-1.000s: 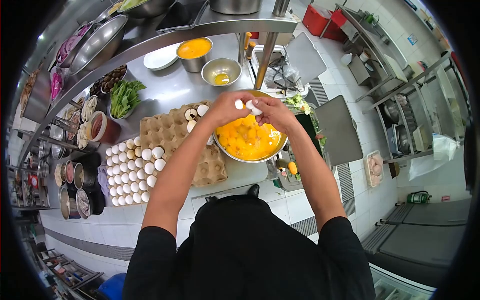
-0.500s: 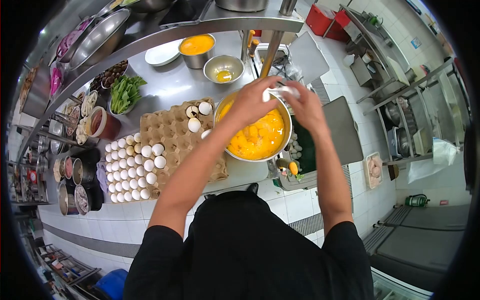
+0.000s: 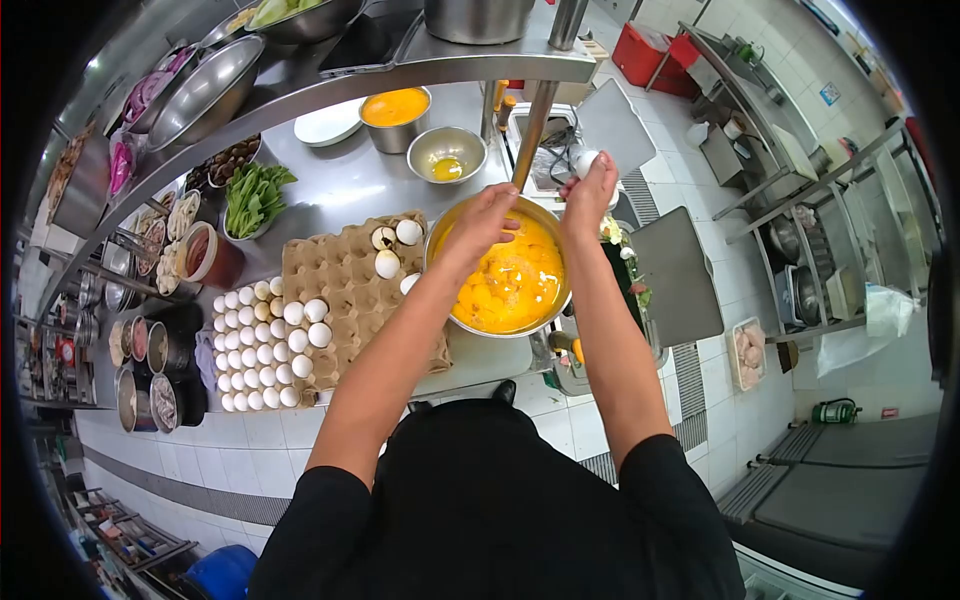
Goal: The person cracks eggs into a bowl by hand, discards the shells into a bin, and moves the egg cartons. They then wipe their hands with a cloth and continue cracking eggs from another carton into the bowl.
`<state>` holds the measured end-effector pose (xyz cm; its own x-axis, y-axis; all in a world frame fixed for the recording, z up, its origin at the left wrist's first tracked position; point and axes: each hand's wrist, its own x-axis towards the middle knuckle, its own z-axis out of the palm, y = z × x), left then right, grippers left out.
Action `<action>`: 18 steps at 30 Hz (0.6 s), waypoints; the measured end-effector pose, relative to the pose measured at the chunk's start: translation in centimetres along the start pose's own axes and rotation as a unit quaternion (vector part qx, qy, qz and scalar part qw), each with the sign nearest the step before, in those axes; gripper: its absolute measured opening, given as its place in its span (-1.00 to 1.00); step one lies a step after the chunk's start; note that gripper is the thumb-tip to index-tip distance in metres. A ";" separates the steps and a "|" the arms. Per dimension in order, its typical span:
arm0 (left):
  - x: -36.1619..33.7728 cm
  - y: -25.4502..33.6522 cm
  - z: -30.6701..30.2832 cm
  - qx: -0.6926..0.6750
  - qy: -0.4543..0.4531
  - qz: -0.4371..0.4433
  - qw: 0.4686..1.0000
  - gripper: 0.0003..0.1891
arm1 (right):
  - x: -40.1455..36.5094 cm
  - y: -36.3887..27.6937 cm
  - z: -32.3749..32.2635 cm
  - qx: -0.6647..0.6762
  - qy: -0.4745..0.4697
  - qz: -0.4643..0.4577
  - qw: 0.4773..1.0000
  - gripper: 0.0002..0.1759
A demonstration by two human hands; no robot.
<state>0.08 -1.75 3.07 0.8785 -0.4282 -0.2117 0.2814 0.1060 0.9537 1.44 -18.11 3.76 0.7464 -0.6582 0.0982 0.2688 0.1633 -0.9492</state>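
Note:
A steel pot [image 3: 562, 308] of cracked eggs, with yellow yolks [image 3: 510, 280], stands in front of me. Over its left side hovers my left hand [image 3: 482, 230], fingers extended and holding nothing. Beyond the pot's upper right edge, my right hand [image 3: 590, 190] is closed around white eggshell [image 3: 584, 160]. To the left lies a cardboard egg tray [image 3: 350, 262], with several white eggs [image 3: 262, 345] crowded at its left. Near its upper right corner are a broken shell [image 3: 383, 238] and a few whole-looking white eggs [image 3: 408, 232].
Behind the pot stand a small steel bowl [image 3: 448, 155] with some yolk and a container of orange liquid [image 3: 395, 106]. Leafy greens [image 3: 255, 198] sit left of them. A metal post [image 3: 535, 135] and overhead shelf [image 3: 450, 72] rise close to my hands. A bin [image 3: 622, 285] flanks the pot's right.
My hands have parted from above the pot. The right carried the eggshell up and rightward; the left dropped slightly and its fingers are free.

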 end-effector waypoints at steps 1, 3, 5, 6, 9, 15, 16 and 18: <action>0.0 0.3 -0.5 0.017 0.002 0.003 1.000 -0.41 | 0.7 0.7 1.0 0.049 0.085 0.022 0.995 -0.51; 0.3 0.5 -1.1 0.034 0.004 0.007 0.999 -0.43 | 1.4 2.1 2.4 -0.033 -0.060 0.056 0.996 -0.50; 1.1 0.6 -1.5 0.107 0.023 0.038 0.993 -0.51 | 1.0 2.2 2.3 0.005 -0.098 0.129 0.987 -0.55; 1.5 0.6 -1.7 0.104 0.024 0.039 0.994 -0.51 | 1.0 1.7 1.5 0.007 -0.116 0.135 0.984 -0.58; 1.9 1.1 -2.1 0.220 0.036 0.158 0.962 -0.54 | -0.5 -0.4 -1.0 0.034 -0.198 0.172 0.964 -0.63; 1.6 1.5 -3.0 0.277 -0.146 0.153 0.937 -0.56 | -2.6 -2.4 -3.8 -0.086 -0.399 0.309 0.859 -0.64; 1.2 1.0 -2.9 0.295 -0.127 0.148 0.935 -0.57 | -2.9 -2.5 -3.9 -0.101 -0.420 0.301 0.851 -0.60; -0.1 0.5 -3.1 0.348 -0.107 0.172 0.915 -0.56 | -3.4 -3.0 -3.7 -0.207 -0.444 0.244 0.837 -0.60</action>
<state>1.29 1.14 2.89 0.7526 -0.6506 0.1020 -0.3768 -0.2984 0.8769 -4.16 -19.09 5.14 0.9134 0.2483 -0.3226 -0.2971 -0.1353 -0.9452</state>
